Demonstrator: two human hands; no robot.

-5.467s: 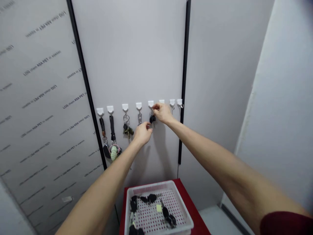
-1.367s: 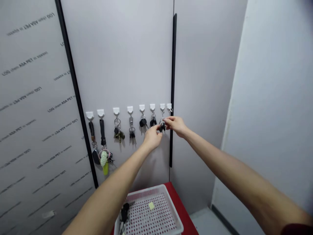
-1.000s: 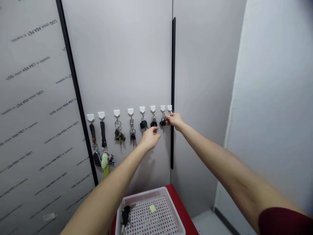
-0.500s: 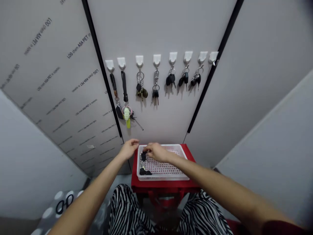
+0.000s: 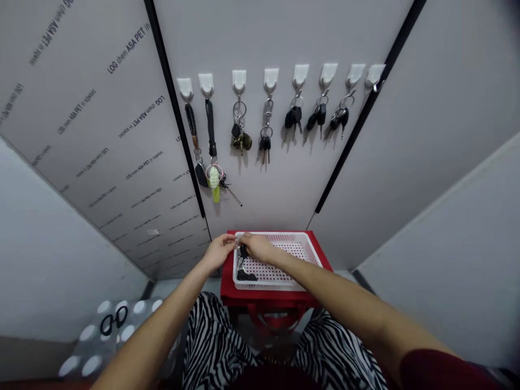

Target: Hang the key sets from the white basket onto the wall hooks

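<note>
Black keys (image 5: 242, 252) sit pinched in the right hand (image 5: 255, 248) grip, left hand (image 5: 219, 252) touching basket (image 5: 309, 254).

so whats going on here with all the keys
A person stands over a white perforated plastic basket on a red stool. Both the left hand and right hand are at a black key bunch at the basket's left end. Above, seven of eight white wall hooks carry keys; the rightmost hook is bare.
</note>
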